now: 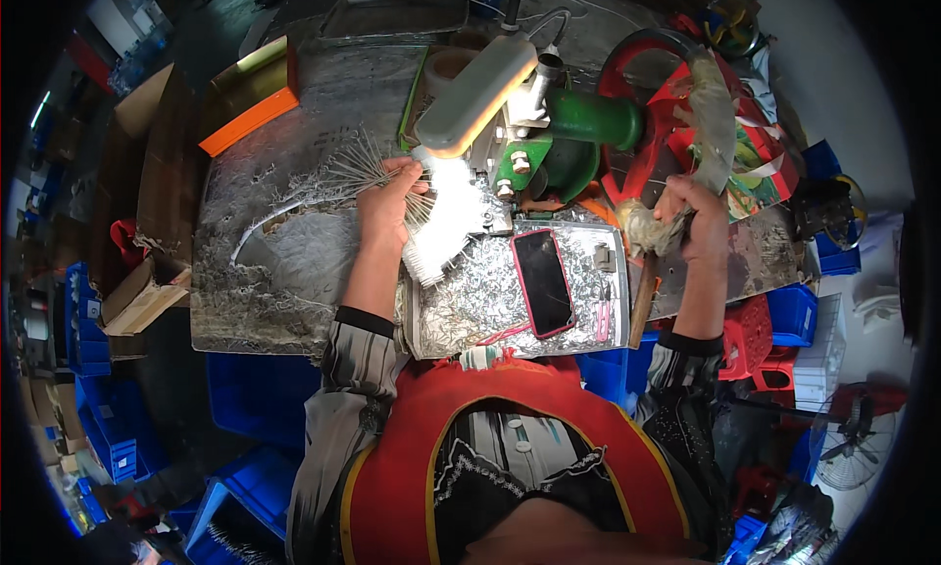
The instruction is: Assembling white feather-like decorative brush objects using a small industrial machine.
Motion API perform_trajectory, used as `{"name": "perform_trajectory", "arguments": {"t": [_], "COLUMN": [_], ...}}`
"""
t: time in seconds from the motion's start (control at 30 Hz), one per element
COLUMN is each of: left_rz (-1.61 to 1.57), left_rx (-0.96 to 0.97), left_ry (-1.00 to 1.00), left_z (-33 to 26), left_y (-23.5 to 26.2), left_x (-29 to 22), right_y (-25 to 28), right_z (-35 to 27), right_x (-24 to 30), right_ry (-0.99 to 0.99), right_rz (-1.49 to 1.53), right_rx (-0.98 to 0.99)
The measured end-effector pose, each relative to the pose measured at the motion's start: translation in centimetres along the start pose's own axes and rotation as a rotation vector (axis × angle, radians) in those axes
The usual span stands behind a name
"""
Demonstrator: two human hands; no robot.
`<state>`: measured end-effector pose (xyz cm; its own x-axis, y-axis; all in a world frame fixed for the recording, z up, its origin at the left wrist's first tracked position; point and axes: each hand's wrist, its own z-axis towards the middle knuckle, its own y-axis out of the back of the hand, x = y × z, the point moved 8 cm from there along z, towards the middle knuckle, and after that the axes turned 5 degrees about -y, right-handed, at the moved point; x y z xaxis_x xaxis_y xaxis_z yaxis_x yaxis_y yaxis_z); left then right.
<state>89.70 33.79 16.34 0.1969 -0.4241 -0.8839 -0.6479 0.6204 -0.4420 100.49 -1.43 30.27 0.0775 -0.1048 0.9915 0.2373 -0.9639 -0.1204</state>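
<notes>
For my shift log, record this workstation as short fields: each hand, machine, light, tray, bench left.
Left hand: hand gripping a fanned bundle of thin rods
Right hand: hand closed on a cloth-wrapped handle near the red wheel
Machine: green bench machine
Light: elongated lamp, lit; glare hides detail below
Tray: metal tray holding a dark-screened smartphone and pink-handled tool
Bench left: open orange-sided box toward the far edge
</notes>
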Motion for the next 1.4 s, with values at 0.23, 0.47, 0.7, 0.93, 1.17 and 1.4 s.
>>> {"name": "perform_trajectory", "arguments": {"t": [0.23, 0.47, 0.7, 0.93, 1.17, 1.4], "left_rz": [0.058, -0.029, -0.298, -0.31, -0.243, -0.275], "left_rx": [0.024, 0.205, 0.189, 0.086, -0.044, -0.079], "left_ry": [-0.059, 0.065, 0.133, 0.055, -0.04, -0.066], "left_z": [0.2, 1.2, 0.5, 0.8, 1.0, 1.0], "left_y": [-0.2, -0.3, 0.9, 0.6, 0.3, 0.3], "left_x": [-0.3, 0.2, 1.3, 1.3, 0.4, 0.2], "right_y": [0.4, -1.0, 0.6, 0.1, 0.8, -0.4], "right_z": [-0.8, -0.6, -0.7, -1.1, -0.2, 0.1], "right_x": [0.3, -5.2, -2.8, -1.5, -2.0, 0.3], "right_ry": [0.169, 0.351, -0.002, 0.025, -0.009, -0.079], "right_rz": [0.016, -0.141, -0.011, -0.039, -0.052, -0.111], "right_rx": [-0.157, -0.034, -0.118, -0.137, -0.076, 0.02]}}
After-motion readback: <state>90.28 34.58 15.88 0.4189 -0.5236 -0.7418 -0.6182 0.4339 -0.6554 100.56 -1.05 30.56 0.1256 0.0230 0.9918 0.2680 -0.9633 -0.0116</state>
